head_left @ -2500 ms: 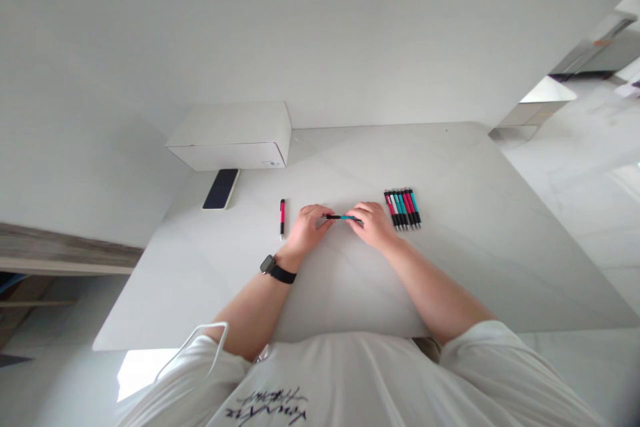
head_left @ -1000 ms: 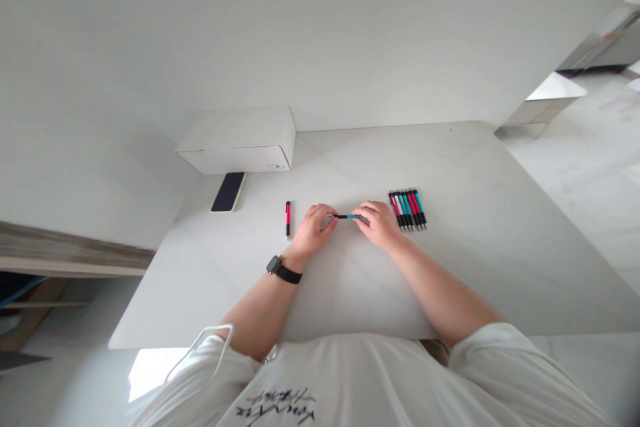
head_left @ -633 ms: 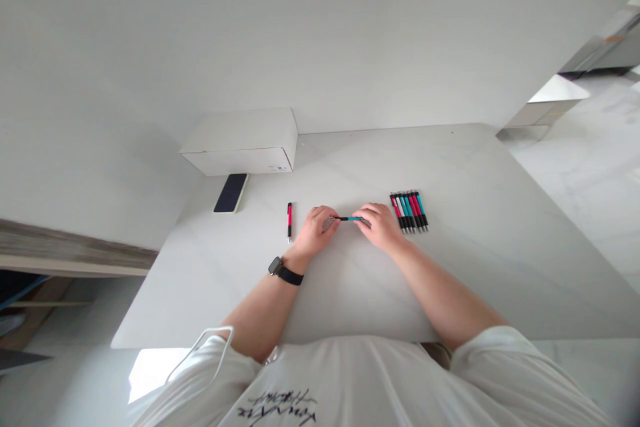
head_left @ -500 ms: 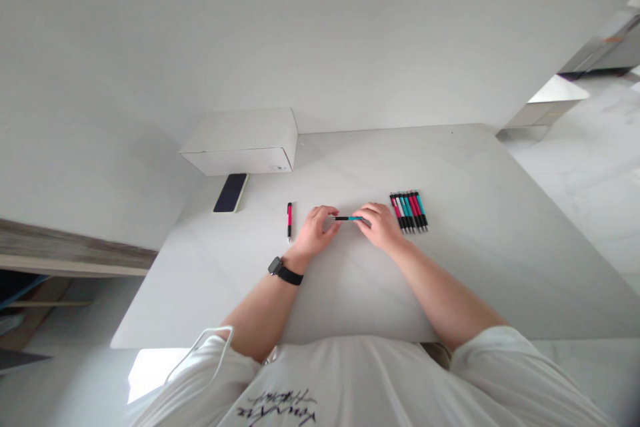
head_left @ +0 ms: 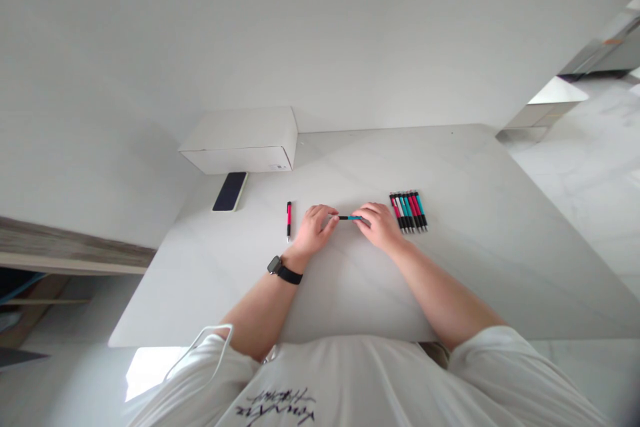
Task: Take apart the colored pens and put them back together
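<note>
Between my hands a blue-and-black pen (head_left: 345, 218) lies sideways just over the table. My left hand (head_left: 315, 228) has its thumb and fingers closed on the black tip end. My right hand (head_left: 379, 223) pinches the blue end, and the fingers hide that end of the pen. To the left of my left hand, a pink-and-black pen (head_left: 289, 221) lies alone, pointing toward me. Beside my right hand, several pens (head_left: 409, 212) in pink, blue, white and black lie side by side in a row.
A white box (head_left: 240, 140) stands at the back left of the white table (head_left: 345, 293), against the wall. In front of it lies a dark-screened phone (head_left: 231, 191). The table's right edge slants down toward the floor area on the right.
The fingers of my left hand have closed over the pen's tip, which showed between them before. My right hand keeps its hold on the blue end.
</note>
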Demonstrator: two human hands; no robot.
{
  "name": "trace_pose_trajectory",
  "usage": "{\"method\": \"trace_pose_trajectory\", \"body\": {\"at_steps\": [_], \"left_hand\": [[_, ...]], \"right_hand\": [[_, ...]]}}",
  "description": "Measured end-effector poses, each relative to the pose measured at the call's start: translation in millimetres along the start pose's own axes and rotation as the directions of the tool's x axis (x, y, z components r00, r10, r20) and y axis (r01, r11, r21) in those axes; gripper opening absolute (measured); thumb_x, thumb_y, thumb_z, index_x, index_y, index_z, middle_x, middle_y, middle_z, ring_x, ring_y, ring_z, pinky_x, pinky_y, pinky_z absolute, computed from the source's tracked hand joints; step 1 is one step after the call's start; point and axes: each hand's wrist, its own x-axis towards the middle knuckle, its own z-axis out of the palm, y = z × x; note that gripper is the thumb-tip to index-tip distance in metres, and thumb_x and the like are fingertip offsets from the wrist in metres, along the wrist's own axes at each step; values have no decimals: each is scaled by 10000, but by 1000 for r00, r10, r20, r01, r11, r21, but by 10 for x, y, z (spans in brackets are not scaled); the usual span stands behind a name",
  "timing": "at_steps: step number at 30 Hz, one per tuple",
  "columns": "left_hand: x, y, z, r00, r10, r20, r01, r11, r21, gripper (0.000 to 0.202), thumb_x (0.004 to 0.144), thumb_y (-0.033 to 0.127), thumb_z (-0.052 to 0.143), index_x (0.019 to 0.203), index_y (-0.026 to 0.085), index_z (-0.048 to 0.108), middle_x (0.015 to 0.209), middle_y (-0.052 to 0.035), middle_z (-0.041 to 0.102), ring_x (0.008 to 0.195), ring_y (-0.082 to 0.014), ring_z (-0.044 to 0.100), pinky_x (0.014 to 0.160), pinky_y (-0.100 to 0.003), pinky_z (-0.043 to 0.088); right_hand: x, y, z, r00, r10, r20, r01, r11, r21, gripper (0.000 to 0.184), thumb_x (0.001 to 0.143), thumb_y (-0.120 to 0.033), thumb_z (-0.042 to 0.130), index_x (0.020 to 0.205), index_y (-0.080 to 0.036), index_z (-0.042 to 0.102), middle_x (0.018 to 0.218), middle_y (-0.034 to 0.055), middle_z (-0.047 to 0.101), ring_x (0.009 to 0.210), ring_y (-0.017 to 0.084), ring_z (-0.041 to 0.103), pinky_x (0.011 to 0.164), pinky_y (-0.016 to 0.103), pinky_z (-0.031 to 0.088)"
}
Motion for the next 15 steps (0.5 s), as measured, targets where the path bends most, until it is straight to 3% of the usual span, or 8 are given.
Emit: {"method": "trace_pose_trajectory", "body": {"at_steps": [4, 10, 15], "left_hand": [[9, -12, 12, 1000, 4, 7, -4, 1000, 3, 183, 1049, 314, 517, 1059, 233, 681, 1077, -78, 712, 1066, -242, 653, 1008, -450, 499], [-6, -17, 15, 1000, -9, -16, 9, 1000, -18, 237, 993, 354, 637, 1201, 239, 634, 1164, -82, 696, 1146, -255, 625, 1033, -446, 497], [13, -33, 26, 1000, 16, -4, -16, 1000, 4, 186, 1053, 336, 523, 1039, 225, 671, 1074, -79, 709, 1070, -243, 648, 1006, -452, 494]], "right_hand": [[-2, -2, 2, 1000, 1, -2, -1, 1000, 7, 146, 961, -247, 697, 1089, -293, 750, 1059, 48, 735, 980, 238, 673, 946, 411, 472], [0, 7, -4, 1000, 3, 0, -3, 1000, -1, 160, 952, -224, 706, 1094, -285, 748, 1062, 47, 734, 985, 236, 672, 945, 402, 468], [3, -2, -9, 1000, -11, 5, 11, 1000, 15, 161, 949, -226, 716, 1095, -284, 749, 1060, 43, 736, 988, 235, 670, 944, 396, 467]]}}
